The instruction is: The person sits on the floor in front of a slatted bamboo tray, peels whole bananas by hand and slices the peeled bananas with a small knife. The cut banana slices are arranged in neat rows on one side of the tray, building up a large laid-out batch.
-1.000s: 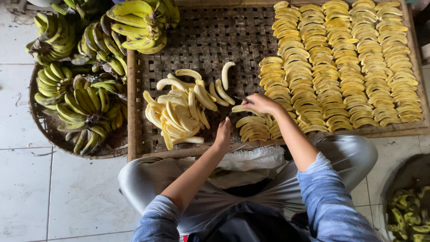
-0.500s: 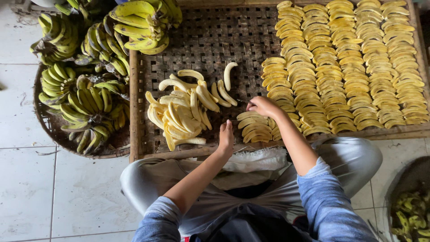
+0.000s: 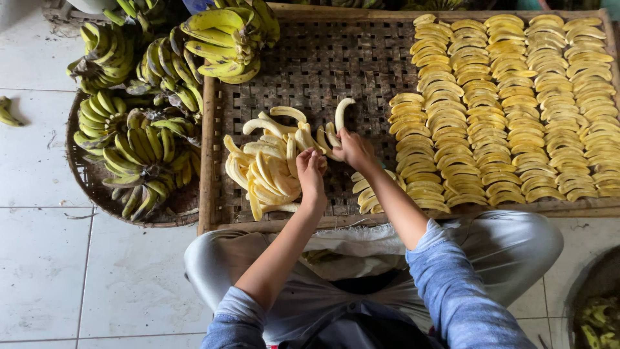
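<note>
From the head view, the left hand (image 3: 311, 169) rests on the right edge of the pile of peeled bananas (image 3: 268, 169), fingers curled loosely over the top fruit; whether it has closed on one is hard to tell. The right hand (image 3: 353, 149) sits just beside it to the right, fingers bent around the near end of a single peeled banana (image 3: 340, 115), which it seems to pinch lightly. That banana stands out from the heap with its long axis running near to far, its free tip pointing toward the far side and curving slightly right. The pile lies on the left half of the woven tray (image 3: 361, 58), well apart from the rows of flattened bananas (image 3: 510, 103) that fill the right half; a short started row (image 3: 371, 190) lies near the right forearm. Unpeeled green and yellow bunches (image 3: 139, 139) sit in a round basket (image 3: 84, 171) on the tiled floor (image 3: 39, 258) to the left. The likely risk, as I judge it, is that soft peeled fruit could snap or bruise if gripped only by one end, and that pulling one piece from the loose heap could send others sliding toward the tray's near wooden rim (image 3: 258, 223).
</note>
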